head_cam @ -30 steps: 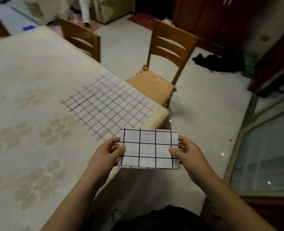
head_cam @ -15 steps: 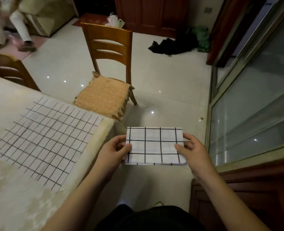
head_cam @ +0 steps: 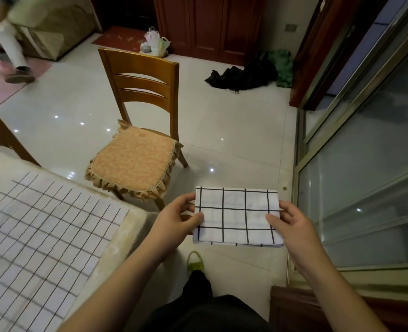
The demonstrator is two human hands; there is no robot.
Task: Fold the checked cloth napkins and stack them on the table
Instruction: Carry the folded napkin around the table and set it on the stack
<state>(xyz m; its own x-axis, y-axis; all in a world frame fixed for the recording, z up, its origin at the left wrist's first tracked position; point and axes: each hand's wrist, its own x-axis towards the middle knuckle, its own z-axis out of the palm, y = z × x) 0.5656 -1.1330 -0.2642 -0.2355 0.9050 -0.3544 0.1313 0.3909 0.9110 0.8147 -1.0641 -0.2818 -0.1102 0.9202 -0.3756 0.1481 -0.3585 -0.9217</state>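
Beside table [head_cam: 131, 226], chair [head_cam: 135, 161] near, hands pinching folded napkin [head_cam: 236, 215]

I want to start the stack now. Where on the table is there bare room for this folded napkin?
The folded napkin, held by the left hand and right hand, hangs off the table. Bare cloth runs along the table's edge toward the chair, and beyond the unfolded napkin. That napkin covers most of the near corner.

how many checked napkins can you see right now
2. One folded napkin is held in the air between the left hand and right hand, off the table. One unfolded napkin lies flat on the table, partly cut off by the frame.
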